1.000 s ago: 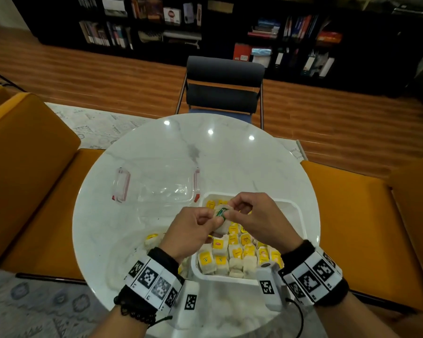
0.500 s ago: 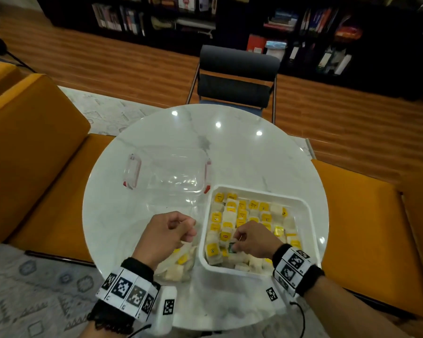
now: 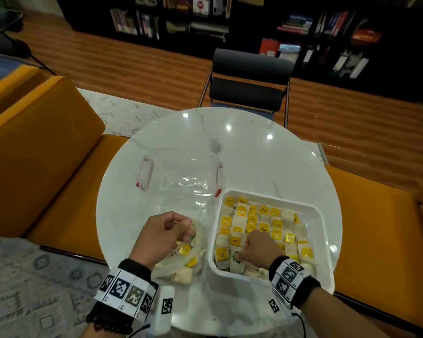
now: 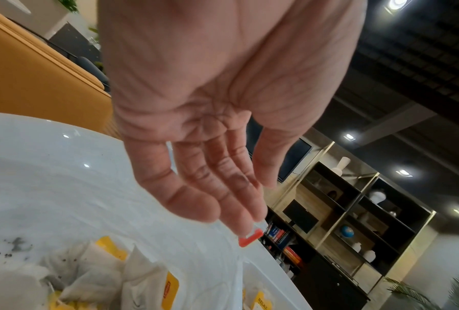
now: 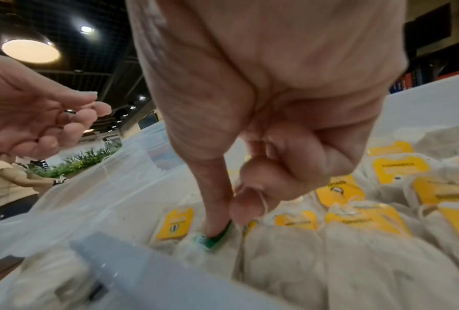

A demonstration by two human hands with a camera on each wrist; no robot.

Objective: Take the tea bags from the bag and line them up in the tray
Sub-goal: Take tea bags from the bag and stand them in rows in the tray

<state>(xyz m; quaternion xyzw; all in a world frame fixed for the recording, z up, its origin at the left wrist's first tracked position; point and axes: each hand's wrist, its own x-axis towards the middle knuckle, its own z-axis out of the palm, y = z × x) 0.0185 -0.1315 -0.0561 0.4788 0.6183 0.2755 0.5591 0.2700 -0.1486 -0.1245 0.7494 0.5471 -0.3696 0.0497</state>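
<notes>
A white tray [image 3: 321, 230] on the round table holds rows of tea bags with yellow tags [image 3: 264, 223] [image 5: 382, 220]. My right hand [image 3: 241, 256] [image 5: 229, 222] is down in the tray's near left corner. Its thumb and forefinger pinch the green tag of a tea bag [image 3: 236, 261] [image 5: 212, 243] that lies among the others. Left of the tray a clear plastic bag [image 3: 181, 264] holds several more tea bags [image 4: 103, 279]. My left hand [image 3: 181, 228] [image 4: 249, 199] hovers just above that bag, fingers loosely curled and holding nothing.
A clear plastic container [image 3: 183, 176] with red clasps [image 4: 250, 239] sits behind the bag. Bare marble tabletop [image 3: 230, 147] lies beyond it. Orange benches [image 3: 34, 142] [image 3: 376, 228] flank the table, and a dark chair [image 3: 249, 79] stands at its far side.
A second ago both hands held the green-tagged tea bag above the tray. My right hand has lowered it into the near left corner, and my left hand has let go and moved over the plastic bag.
</notes>
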